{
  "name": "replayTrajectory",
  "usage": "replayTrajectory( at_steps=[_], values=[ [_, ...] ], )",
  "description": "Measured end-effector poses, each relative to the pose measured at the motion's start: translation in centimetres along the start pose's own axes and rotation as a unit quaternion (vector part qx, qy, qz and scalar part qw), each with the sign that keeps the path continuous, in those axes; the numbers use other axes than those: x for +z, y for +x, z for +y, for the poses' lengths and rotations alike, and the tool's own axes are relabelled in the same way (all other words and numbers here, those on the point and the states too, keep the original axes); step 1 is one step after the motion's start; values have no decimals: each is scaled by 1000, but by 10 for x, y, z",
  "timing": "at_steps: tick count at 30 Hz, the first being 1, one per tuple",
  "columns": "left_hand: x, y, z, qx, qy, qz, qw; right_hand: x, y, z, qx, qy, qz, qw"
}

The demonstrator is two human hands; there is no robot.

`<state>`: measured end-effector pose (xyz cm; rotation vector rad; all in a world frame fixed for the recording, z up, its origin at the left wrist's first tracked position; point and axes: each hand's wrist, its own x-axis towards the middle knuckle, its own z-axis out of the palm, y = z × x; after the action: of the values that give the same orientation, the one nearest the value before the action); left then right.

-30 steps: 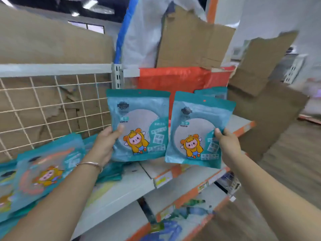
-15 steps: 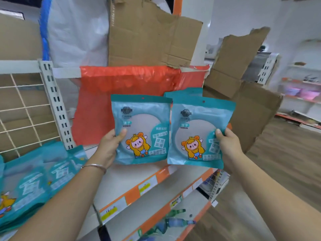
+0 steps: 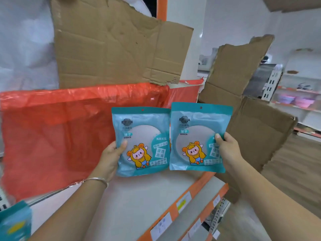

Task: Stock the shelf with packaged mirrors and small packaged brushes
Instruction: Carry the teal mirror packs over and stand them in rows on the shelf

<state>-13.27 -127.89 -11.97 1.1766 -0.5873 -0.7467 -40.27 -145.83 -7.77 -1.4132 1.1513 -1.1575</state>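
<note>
I hold two teal packaged mirrors upright, side by side, above the white shelf [image 3: 139, 197]. My left hand [image 3: 111, 157] grips the left mirror pack [image 3: 144, 141] by its left edge, thumb on the front. My right hand [image 3: 227, 150] grips the right mirror pack [image 3: 196, 136] by its right edge, thumb on the front. Each pack shows a round mirror and a cartoon figure in a yellow hood. The right pack overlaps the left one slightly. More teal packs [image 3: 15, 221] lie at the shelf's far left, cut off by the frame.
A red plastic sheet [image 3: 52, 133] hangs behind the shelf, with torn cardboard [image 3: 107, 40] above it. More cardboard [image 3: 251, 119] leans at the shelf's right end. Lower shelves with orange price strips [image 3: 182, 206] step down to the right. A wooden floor and distant shelving lie far right.
My view has swung right along the shelf. Both hands carried the two packs rightward, past the wire grid, now in front of the red sheet. The stacked packs slid almost out of view.
</note>
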Motion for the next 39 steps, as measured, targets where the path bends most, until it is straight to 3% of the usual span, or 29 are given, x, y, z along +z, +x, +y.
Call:
replayTrajectory(
  at_steps=[5, 23, 34, 39],
  values=[
    [30, 37, -32, -7, -29, 11, 999, 0, 61, 28, 19, 7, -8, 1000],
    [148, 131, -118, 45, -30, 238, 970, 14, 319, 71, 24, -48, -177, 983],
    [173, 155, -155, 30, -4, 300, 953, 62, 369, 123, 66, -42, -266, 961],
    [174, 158, -156, 53, 81, 338, 936, 82, 379, 138, 79, -75, -289, 951]
  ],
)
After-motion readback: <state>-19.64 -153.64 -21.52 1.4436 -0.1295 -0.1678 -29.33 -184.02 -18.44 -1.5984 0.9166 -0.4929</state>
